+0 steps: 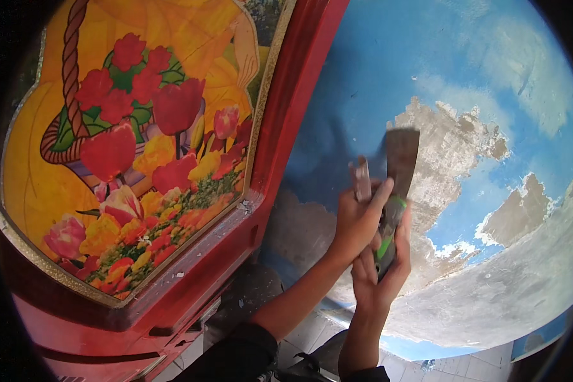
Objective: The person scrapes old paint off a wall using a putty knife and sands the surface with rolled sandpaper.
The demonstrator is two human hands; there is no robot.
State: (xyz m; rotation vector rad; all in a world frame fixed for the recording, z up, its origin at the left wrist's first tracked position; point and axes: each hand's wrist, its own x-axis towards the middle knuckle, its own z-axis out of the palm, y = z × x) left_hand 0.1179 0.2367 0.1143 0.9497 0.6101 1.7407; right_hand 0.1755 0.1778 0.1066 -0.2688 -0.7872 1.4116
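Note:
In my right hand (394,270) is a paint scraper (403,155) with a wide flat blade and a black and green handle. The blade points up, its end at the border of blue paint and a bare patch (439,162) on the wall (358,62). My left hand (355,222) is closed around a small pale, shiny strip-like object (361,179), whose exact kind I cannot tell. The left thumb lies along the base of the scraper blade. Torn white paint edges ring the bare grey plaster.
To the left stands a red cabinet (286,129) with a glossy floral picture panel (138,157). Paint flakes (245,205) lie on its ledge. A second bare patch (515,210) is at right, above a grey lower band (468,305). Below are floor tiles (453,365).

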